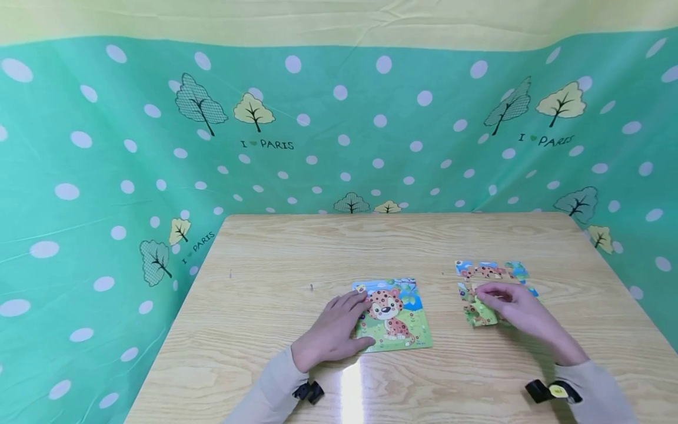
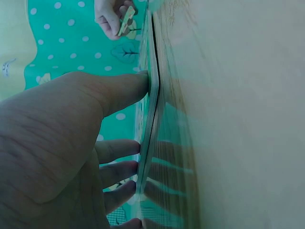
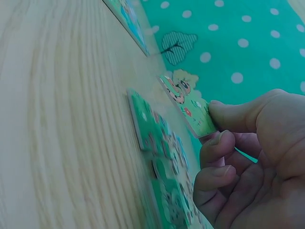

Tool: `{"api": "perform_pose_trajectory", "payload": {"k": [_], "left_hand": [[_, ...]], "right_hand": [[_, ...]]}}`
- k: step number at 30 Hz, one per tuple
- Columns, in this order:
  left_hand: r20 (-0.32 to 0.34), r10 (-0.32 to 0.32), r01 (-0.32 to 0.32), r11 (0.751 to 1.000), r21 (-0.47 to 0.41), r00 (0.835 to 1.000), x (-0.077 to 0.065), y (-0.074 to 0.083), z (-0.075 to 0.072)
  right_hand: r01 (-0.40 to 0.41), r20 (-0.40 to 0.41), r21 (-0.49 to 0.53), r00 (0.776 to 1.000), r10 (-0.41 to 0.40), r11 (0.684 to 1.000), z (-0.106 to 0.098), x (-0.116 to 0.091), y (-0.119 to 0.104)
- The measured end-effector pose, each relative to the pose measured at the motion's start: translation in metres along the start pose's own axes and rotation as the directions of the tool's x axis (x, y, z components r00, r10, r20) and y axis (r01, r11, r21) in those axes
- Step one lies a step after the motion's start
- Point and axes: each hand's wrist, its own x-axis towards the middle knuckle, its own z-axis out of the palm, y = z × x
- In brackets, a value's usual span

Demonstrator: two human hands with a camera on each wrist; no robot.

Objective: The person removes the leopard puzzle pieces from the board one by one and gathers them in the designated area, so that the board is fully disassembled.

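Note:
A square leopard-cub puzzle (image 1: 397,327), its picture whole, lies on the table in the head view. My left hand (image 1: 333,330) rests on its left side, fingers spread and fairly straight; in the left wrist view the thumb and fingertips touch the board's edge. To the right, my right hand (image 1: 516,306) pinches a puzzle piece (image 3: 190,112) between thumb and fingers. Green with a flower and part of a spotted figure, that piece is held tilted above the table. Below it lie other puzzle pieces (image 1: 482,271), partly hidden by the right hand.
The wooden table (image 1: 275,253) has a pale grain and a bright glare strip near its front edge. Behind it and at both sides hangs a green dotted cloth (image 1: 318,129) with printed trees. Black straps (image 1: 540,391) are on both wrists.

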Motion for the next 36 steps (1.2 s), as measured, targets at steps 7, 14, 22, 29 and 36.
{"api": "perform_pose_trajectory", "payload": {"k": [7, 14, 22, 29, 36], "left_hand": [[0.011, 0.000, 0.000, 1.000, -0.023, 1.000, 0.000, 0.002, 0.000], [0.007, 0.005, -0.005, 1.000, -0.015, 1.000, 0.000, 0.001, 0.000], [0.000, 0.015, -0.015, 1.000, -0.005, 1.000, 0.001, -0.001, 0.001], [0.000, 0.027, -0.027, 1.000, 0.001, 1.000, 0.003, -0.001, 0.001], [-0.010, 0.040, -0.040, 0.999, -0.015, 0.999, 0.007, 0.000, 0.001]], "right_hand": [[-0.052, -0.039, -0.049, 0.998, 0.050, 0.997, -0.015, -0.007, 0.018], [-0.100, -0.061, -0.105, 0.994, 0.094, 0.989, -0.034, -0.012, 0.039], [-0.149, -0.069, -0.109, 0.987, 0.142, 0.983, -0.052, -0.018, 0.058], [-0.199, -0.082, -0.109, 0.978, 0.190, 0.974, -0.057, -0.027, 0.069], [-0.222, -0.104, -0.128, 0.972, 0.209, 0.967, -0.058, -0.034, 0.071]]}}
